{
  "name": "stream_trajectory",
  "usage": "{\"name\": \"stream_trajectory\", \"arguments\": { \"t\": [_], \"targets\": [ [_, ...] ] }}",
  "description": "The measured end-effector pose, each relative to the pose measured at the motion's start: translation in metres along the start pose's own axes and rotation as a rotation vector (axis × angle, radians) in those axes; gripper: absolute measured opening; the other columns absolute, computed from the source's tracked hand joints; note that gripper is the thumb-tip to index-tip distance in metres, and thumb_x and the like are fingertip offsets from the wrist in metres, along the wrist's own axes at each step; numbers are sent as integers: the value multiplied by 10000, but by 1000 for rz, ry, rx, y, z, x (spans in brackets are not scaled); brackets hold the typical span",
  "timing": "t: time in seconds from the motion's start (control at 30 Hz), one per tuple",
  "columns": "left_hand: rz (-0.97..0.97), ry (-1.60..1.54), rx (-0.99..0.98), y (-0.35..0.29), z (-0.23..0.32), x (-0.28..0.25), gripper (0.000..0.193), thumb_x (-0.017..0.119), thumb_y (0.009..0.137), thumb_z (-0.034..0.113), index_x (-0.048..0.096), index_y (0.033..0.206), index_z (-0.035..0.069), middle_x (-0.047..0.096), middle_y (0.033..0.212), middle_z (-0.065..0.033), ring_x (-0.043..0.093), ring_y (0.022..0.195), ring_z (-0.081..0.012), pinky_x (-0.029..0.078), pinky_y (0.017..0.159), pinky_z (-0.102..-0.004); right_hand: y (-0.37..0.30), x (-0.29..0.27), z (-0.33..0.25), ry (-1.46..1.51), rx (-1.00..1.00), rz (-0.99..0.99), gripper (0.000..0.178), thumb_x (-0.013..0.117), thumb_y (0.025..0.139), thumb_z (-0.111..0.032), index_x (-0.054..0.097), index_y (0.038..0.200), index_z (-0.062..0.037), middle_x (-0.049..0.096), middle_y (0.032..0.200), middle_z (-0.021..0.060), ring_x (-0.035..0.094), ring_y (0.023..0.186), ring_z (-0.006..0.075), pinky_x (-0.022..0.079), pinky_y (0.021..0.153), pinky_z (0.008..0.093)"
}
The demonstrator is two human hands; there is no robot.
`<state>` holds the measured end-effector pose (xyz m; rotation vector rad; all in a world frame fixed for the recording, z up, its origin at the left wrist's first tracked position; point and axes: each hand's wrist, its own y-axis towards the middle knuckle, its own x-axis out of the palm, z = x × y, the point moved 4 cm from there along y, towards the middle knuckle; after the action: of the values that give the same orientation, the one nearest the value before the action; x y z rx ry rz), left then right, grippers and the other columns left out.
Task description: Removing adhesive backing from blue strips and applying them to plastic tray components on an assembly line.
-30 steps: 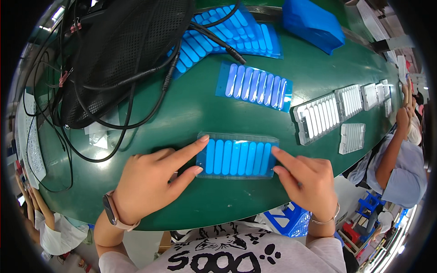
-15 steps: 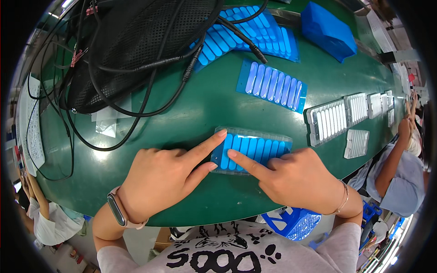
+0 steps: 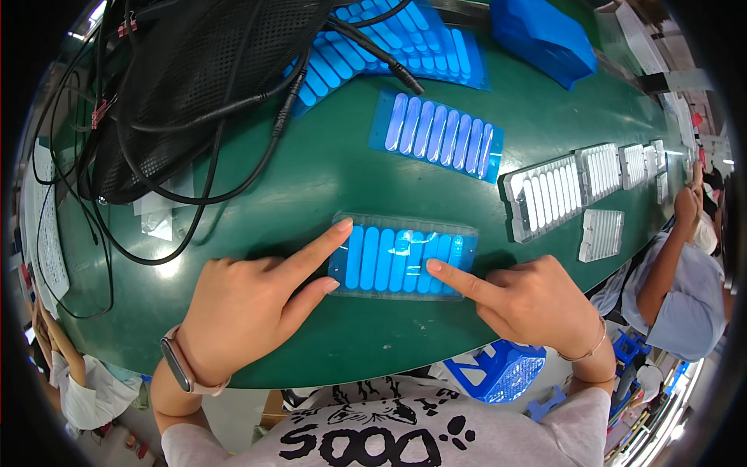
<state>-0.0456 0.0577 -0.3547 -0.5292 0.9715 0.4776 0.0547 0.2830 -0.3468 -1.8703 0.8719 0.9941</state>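
A blue sheet with a row of rounded strips (image 3: pixel 381 257) lies in a clear plastic tray (image 3: pixel 416 221) on the table before me. My left hand (image 3: pixel 241 300) is at the tray's left end. Its index fingertip touches the upper left corner and its thumb the lower left, the two spread apart. The other fingers are bent. My right hand (image 3: pixel 541 303) reaches in from the right with its index finger stretched out. That fingertip rests on a strip right of the middle, while the other fingers are curled under with nothing visible in them.
A loose sheet with purplish strips (image 3: pixel 440 136) lies beyond the tray. Clear trays with white strips (image 3: pixel 551 198) stand at right, near another clear tray (image 3: pixel 601 235). A black mesh bag (image 3: pixel 202 70), cables (image 3: pixel 284 109), more blue sheets (image 3: pixel 459 62) and a blue bin (image 3: pixel 541 35) lie farther back.
My right index fingertip has slid right along the strips, from near the left end to past the middle. My left hand keeps its place at the tray's left end. The whole view has shifted slightly.
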Motion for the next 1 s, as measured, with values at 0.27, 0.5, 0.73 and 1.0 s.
{"name": "stream_trajectory", "arguments": {
  "t": [0.27,0.5,0.73,1.0],
  "targets": [
    [-38,44,-10,3,6,-5,544,688,808,201,538,1329,170,572,560,-67,521,434,-234,412,449,-325,-3,4,0,-126,-26,115,665,607,669,-33,547,1321,-143,425,469,-6,445,375,164,379,385,307],
    [90,273,350,18,49,0,523,720,768,313,605,1266,200,374,514,43,400,408,-105,337,413,-259,0,-2,1,-65,-74,156,612,640,707,-60,565,1310,-139,368,455,-24,408,348,128,350,356,280],
    [36,474,392,16,59,25,504,667,818,343,591,1286,172,320,507,54,365,415,-81,301,411,-249,-18,8,9,344,298,526,183,685,807,-123,663,976,-56,514,500,24,480,378,162,358,386,295],
    [12,430,464,21,62,15,515,684,801,333,602,1263,120,342,498,54,384,402,-82,311,409,-260,-2,21,5,639,621,463,288,790,731,-272,628,688,-38,507,465,53,493,379,169,343,399,280]
  ]
}}
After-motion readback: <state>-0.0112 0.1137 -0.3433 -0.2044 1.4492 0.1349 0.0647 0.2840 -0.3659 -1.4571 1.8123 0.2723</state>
